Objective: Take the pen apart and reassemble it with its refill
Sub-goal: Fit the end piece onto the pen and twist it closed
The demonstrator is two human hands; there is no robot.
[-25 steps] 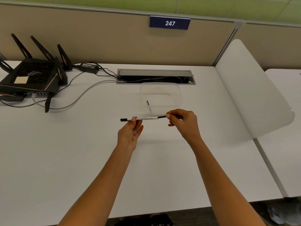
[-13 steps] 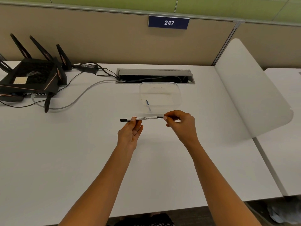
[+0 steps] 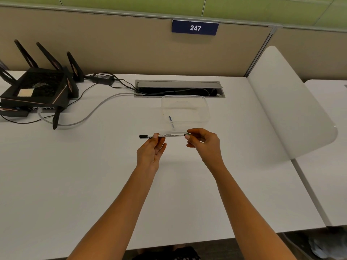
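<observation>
White and wide, the counter point(image 3: 93, 184) fills most of the frame, with a tan wall panel behind it and a blue sign point(image 3: 195, 27) that says 247 at the top. Near the middle, the pen point(image 3: 165, 135) is held level above the counter by both hands. The left hand point(image 3: 151, 152) pinches the white body near its black left end. The right hand point(image 3: 203, 142) pinches the dark right tip, and half a second ago that tip stuck out a bit more, so the right hand has slid closer in. I think the tip is being twisted or pushed, but I cannot tell if it is going on or coming off. Just behind the pen sits a clear box point(image 3: 185, 109) with a small blue and clear piece point(image 3: 171, 121) inside, maybe a pen part. At the upper left are a black router point(image 3: 37, 91) and its cables point(image 3: 90, 113).
</observation>
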